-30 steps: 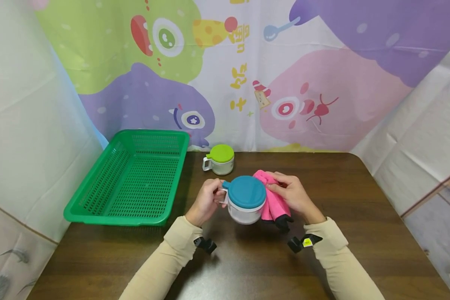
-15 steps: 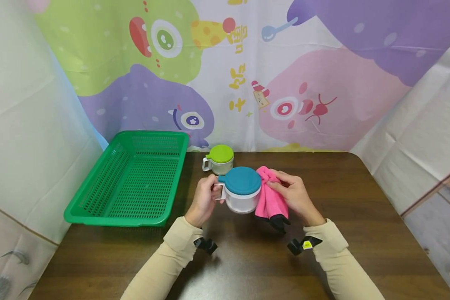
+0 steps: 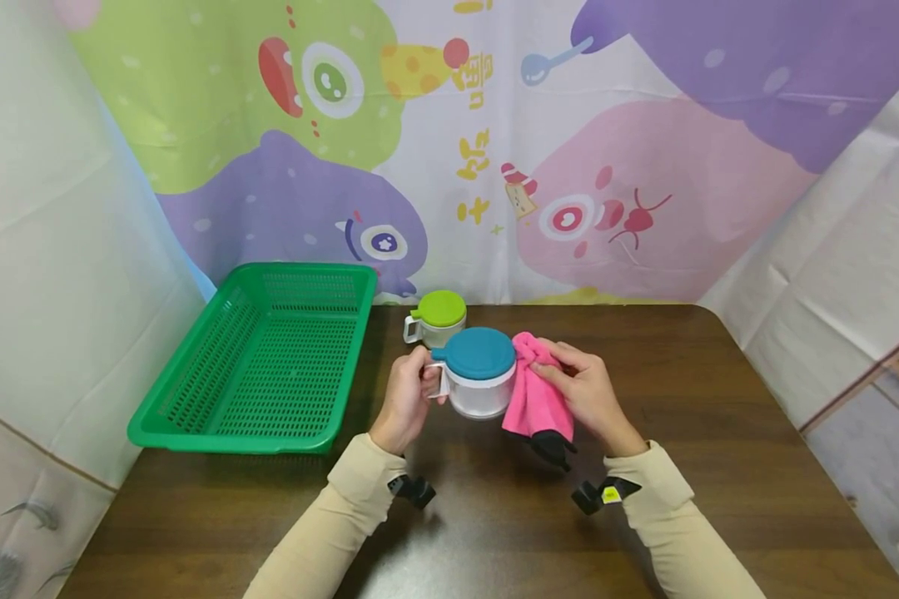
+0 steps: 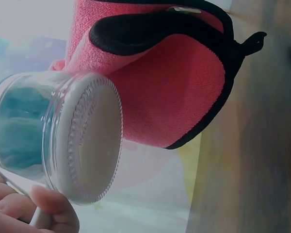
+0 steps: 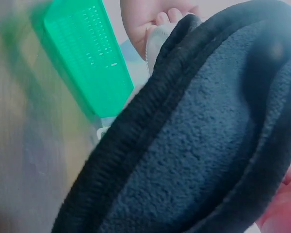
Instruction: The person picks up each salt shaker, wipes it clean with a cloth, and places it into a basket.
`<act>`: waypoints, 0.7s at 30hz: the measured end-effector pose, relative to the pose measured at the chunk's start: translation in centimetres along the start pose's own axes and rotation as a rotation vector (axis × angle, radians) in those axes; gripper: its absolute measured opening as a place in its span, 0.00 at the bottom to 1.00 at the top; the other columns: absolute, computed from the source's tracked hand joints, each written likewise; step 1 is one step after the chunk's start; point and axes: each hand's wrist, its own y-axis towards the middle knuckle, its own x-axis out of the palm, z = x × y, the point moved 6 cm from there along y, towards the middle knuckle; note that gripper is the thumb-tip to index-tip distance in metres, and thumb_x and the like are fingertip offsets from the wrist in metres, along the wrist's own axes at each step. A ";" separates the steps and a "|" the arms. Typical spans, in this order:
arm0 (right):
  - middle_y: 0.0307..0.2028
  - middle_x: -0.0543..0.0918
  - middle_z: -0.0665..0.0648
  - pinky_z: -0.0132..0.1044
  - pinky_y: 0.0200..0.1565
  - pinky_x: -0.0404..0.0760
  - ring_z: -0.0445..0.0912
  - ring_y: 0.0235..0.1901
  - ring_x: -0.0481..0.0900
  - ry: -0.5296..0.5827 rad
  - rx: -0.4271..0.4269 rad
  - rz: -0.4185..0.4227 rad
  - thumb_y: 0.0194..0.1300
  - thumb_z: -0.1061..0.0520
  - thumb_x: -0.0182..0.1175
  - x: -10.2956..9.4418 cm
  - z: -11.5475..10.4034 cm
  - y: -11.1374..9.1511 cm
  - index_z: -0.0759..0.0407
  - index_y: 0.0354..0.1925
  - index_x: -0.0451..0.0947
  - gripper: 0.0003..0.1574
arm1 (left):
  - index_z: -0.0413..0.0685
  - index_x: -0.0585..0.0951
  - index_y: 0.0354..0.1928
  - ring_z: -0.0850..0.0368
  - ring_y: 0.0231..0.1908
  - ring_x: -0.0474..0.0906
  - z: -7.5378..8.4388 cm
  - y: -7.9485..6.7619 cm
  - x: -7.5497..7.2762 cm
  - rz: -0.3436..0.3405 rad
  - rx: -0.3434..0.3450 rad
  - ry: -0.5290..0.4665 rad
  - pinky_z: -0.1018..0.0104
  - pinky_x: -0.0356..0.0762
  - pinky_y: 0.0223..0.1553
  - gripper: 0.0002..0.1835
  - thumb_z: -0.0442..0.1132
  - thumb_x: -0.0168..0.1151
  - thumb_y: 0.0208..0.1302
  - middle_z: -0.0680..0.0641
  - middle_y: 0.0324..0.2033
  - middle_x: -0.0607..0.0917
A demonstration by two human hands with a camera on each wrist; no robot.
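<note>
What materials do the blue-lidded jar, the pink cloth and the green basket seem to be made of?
Blue-lidded jar: glass or clear hard plastic, glossy, as teal shows through its side; its lid looks like smooth plastic.
Pink cloth: probably microfibre or terry, from its fuzzy pile.
Green basket: likely moulded plastic, slightly shiny, with regular slots.

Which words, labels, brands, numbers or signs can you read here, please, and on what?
None can be quoted reliably.
Yellow stylised lettering on the cartoon backdrop: turned sideways, unclear.
Yellow label on the right wrist's black strap: too small.
White tag on the pink towel: nothing legible.
Blue-lidded jar: no readable text.
</note>
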 end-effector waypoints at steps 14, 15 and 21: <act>0.35 0.80 0.56 0.26 0.31 0.75 0.40 0.32 0.73 -0.064 -0.093 0.016 0.61 0.64 0.63 0.1 -0.8 -0.1 0.62 0.55 0.80 0.22 | 0.48 0.61 0.10 0.62 0.12 0.53 -0.4 -0.1 -0.3 0.055 -0.014 0.022 0.69 0.63 0.18 0.19 0.34 0.40 0.59 0.56 0.08 0.58; 0.35 0.80 0.57 0.26 0.31 0.74 0.40 0.32 0.73 -0.081 -0.110 0.015 0.61 0.64 0.63 0.1 -1.0 -0.1 0.61 0.54 0.81 0.21 | 0.48 0.61 0.10 0.62 0.12 0.53 -0.4 -0.1 -0.4 0.057 -0.017 0.025 0.69 0.63 0.18 0.19 0.34 0.40 0.59 0.56 0.08 0.58; 0.34 0.82 0.57 0.26 0.31 0.74 0.38 0.33 0.73 -0.193 -0.216 0.007 0.60 0.66 0.64 -0.3 -2.1 0.1 0.61 0.52 0.82 0.20 | 0.47 0.61 0.11 0.61 0.13 0.53 -0.4 -0.3 -0.4 0.066 -0.022 0.048 0.68 0.63 0.19 0.18 0.33 0.40 0.58 0.56 0.08 0.58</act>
